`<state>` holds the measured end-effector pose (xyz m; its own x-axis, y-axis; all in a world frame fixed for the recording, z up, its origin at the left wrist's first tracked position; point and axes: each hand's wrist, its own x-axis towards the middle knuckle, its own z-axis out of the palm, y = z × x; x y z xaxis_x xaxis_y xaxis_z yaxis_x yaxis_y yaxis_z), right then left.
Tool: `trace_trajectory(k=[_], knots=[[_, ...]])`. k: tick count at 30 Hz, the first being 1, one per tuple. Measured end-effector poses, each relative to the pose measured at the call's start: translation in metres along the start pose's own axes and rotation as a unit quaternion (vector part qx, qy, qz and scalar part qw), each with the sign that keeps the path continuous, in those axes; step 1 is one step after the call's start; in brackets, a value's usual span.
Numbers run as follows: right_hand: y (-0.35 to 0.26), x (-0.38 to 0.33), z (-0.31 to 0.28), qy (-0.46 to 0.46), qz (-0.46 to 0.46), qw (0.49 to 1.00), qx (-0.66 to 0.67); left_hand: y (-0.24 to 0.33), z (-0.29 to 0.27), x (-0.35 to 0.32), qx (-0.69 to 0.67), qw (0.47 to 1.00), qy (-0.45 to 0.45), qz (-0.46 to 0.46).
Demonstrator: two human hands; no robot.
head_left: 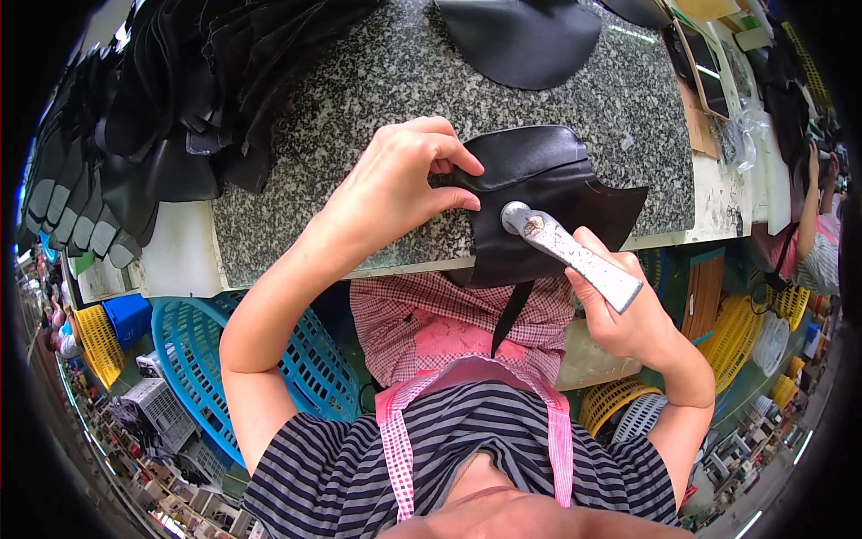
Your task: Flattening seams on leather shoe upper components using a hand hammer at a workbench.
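Striped shirt point(467, 449) with pink checked apron straps point(395, 440): wearer's own torso, at the lower edge of the view.

Checked apron lap point(431, 323): red and white, below the bench edge.

Left hand point(395, 184): fingers curled, thumb and fingertips pinching the left edge of the black leather piece and holding it to the stone.

Black leather piece point(548, 180): curved, glossy, lying at the front edge of the bench, part of it hanging over the edge; a thin black strip point(512, 314) dangles from it toward the lap.

Right hand point(620, 310): closed around the handle of the metal hammer, in front of the bench edge.

Metal hammer point(570, 251): worn, pale handle; round head resting on the leather piece just right of the left thumb.

Bench point(359, 117): grey speckled stone slab on a white base.

Stacked black leather pieces point(162, 108): heaped at the far left of the bench, well apart from the hands.

Further black piece point(521, 36): rounded, at the far edge of the stone.

Blue plastic basket point(193, 341): on the floor, left of the lap.

Yellow baskets point(745, 323): on the floor, right.
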<state>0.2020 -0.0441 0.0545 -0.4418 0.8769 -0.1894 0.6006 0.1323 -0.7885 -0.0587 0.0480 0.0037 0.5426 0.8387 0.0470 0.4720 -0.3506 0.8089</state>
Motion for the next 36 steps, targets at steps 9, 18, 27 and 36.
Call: trace_trajectory(k=[9,18,27,36], knots=[[-0.002,0.005,-0.003,0.051,-0.037,0.994,-0.087,-0.004,0.001,0.006,0.027,0.999,-0.005,0.043],[-0.002,0.03,0.003,-0.057,0.017,0.996,-0.071,-0.012,0.001,0.003,0.042,0.997,0.001,0.06],[0.001,0.029,0.007,0.002,-0.006,1.0,-0.006,-0.005,0.006,-0.011,0.057,0.995,0.027,0.074],[-0.001,0.032,0.004,0.019,-0.092,0.991,-0.092,-0.007,0.007,-0.011,0.063,0.995,0.031,0.077]])
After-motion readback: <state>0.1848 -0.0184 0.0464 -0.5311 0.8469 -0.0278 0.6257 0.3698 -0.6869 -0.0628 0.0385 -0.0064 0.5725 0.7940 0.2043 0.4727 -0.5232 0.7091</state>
